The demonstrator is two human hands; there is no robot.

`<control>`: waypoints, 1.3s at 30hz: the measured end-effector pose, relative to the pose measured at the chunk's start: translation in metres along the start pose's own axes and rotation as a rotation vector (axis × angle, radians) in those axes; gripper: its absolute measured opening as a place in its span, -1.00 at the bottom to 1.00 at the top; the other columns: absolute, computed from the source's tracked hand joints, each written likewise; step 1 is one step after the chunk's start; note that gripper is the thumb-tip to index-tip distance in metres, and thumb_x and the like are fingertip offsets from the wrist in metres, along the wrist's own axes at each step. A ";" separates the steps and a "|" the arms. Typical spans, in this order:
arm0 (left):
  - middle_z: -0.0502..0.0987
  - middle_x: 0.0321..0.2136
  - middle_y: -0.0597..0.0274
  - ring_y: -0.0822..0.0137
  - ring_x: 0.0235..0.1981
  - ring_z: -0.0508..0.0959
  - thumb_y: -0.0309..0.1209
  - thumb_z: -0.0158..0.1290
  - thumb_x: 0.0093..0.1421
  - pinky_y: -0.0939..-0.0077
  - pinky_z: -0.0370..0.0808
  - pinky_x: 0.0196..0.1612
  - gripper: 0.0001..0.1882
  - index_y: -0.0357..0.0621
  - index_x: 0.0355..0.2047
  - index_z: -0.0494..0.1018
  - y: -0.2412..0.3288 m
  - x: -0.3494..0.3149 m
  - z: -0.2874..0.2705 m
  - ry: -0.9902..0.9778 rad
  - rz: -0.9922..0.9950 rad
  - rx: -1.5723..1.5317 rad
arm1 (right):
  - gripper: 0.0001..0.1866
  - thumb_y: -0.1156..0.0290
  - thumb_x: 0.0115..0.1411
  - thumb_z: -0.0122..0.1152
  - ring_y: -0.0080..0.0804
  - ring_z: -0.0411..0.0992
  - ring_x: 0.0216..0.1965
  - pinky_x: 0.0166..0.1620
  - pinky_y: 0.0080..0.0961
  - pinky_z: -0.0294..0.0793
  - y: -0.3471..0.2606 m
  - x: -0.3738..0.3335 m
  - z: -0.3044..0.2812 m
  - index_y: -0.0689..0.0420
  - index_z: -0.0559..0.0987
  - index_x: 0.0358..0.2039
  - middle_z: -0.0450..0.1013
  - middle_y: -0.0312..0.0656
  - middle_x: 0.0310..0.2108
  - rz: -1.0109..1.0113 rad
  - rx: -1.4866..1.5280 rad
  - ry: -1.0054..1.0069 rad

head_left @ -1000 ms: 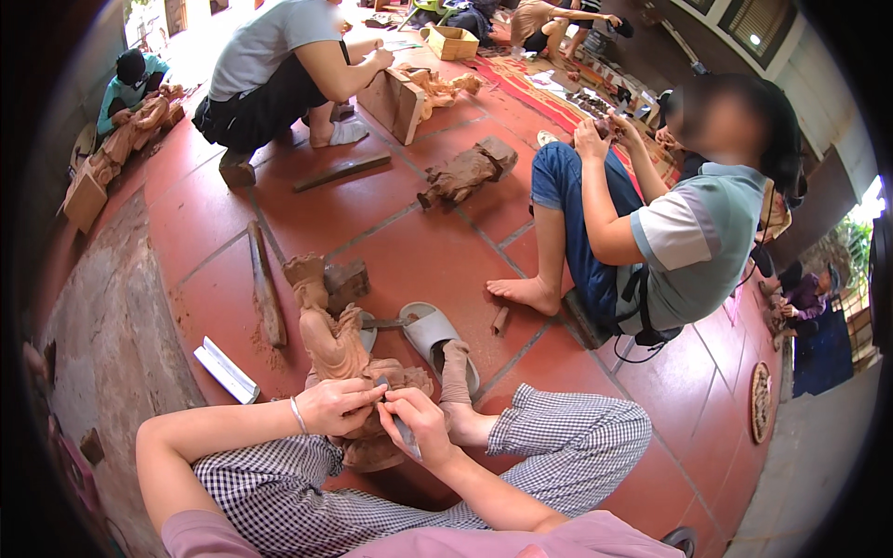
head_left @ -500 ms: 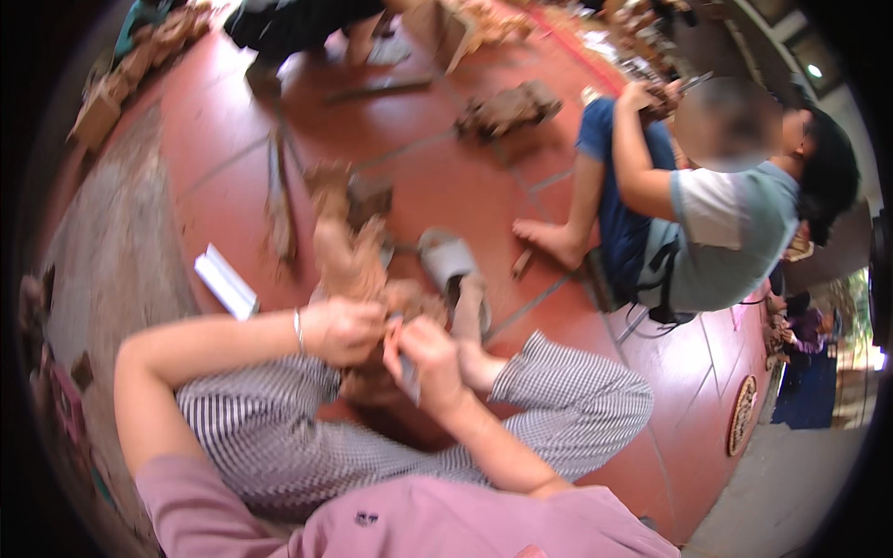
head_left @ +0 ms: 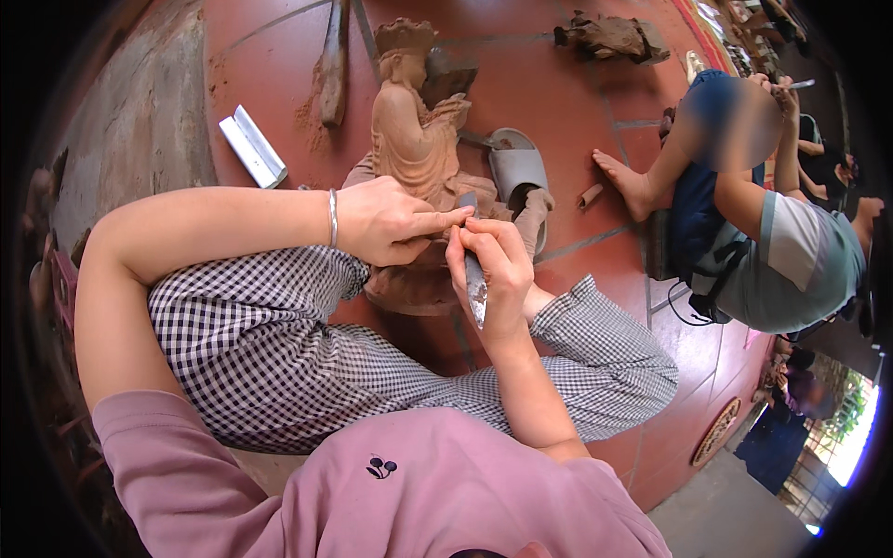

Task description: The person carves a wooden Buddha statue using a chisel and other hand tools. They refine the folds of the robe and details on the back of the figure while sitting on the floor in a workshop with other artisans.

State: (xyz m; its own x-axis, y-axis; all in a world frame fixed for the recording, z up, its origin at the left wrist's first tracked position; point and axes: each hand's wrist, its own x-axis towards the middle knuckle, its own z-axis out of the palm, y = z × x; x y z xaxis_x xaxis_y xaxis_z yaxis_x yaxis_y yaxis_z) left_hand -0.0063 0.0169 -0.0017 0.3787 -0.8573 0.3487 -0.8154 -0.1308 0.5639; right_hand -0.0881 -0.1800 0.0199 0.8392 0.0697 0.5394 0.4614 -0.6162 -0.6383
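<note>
My right hand (head_left: 493, 270) is closed around a flat metal carving chisel (head_left: 476, 293), its pale worn end toward me and its dark blade pointing away. From the left, my left hand (head_left: 395, 221) meets it with a straight index finger at the blade, close to the right fingertips; its other fingers are curled and the thumb is hidden. Under and beyond both hands is a reddish-brown carved figure (head_left: 409, 135) with a tall headdress and joined palms. Its rounded base (head_left: 409, 288) lies between my legs, and my hands cover part of its lower body.
A mallet-like wooden stick (head_left: 333, 84) and a white channel-shaped piece (head_left: 253, 149) lie on the red tiles to the left. Beyond the figure are a grey slipper (head_left: 517, 167) and a rough wood chunk (head_left: 609, 39). Another person (head_left: 781, 242) sits at the right.
The view has tilted down and sharpened, and the figure shows more clearly. My left index finger has stretched out toward the chisel, which stays in my right hand.
</note>
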 end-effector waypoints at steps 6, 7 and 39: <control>0.57 -0.50 0.17 0.17 -0.57 0.58 -0.54 0.13 -0.02 0.30 0.47 -0.59 -0.20 -0.21 0.31 0.26 -0.001 -0.002 -0.006 -0.115 0.056 0.008 | -0.82 0.67 -0.06 0.40 -0.18 0.50 -0.36 -0.32 -0.36 0.54 -0.003 -0.001 -0.011 0.25 0.54 -0.47 0.49 -0.12 -0.39 -0.010 0.009 -0.130; 0.57 -0.49 0.17 0.17 -0.57 0.58 -0.55 0.13 -0.02 0.30 0.47 -0.59 -0.20 -0.21 0.31 0.26 -0.001 -0.002 -0.005 -0.095 0.062 0.003 | -0.82 0.67 -0.06 0.40 -0.19 0.50 -0.36 -0.32 -0.36 0.54 -0.004 0.003 -0.011 0.26 0.54 -0.47 0.49 -0.12 -0.39 0.012 0.032 -0.122; 0.57 -0.51 0.13 0.12 -0.58 0.58 -0.55 0.07 -0.01 0.25 0.51 -0.55 -0.15 -0.15 0.37 0.17 -0.004 -0.005 0.000 -0.020 -0.008 -0.082 | -0.85 0.67 -0.02 0.38 -0.17 0.48 -0.41 -0.35 -0.36 0.51 -0.002 0.016 -0.011 0.26 0.55 -0.46 0.48 -0.10 -0.42 0.016 0.049 -0.121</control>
State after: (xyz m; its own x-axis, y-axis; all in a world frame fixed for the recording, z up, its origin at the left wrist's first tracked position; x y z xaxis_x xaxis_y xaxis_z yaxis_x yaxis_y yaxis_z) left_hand -0.0046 0.0215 -0.0057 0.3753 -0.8664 0.3293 -0.7736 -0.0972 0.6262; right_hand -0.0788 -0.1859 0.0357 0.8738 0.1564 0.4604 0.4588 -0.5788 -0.6741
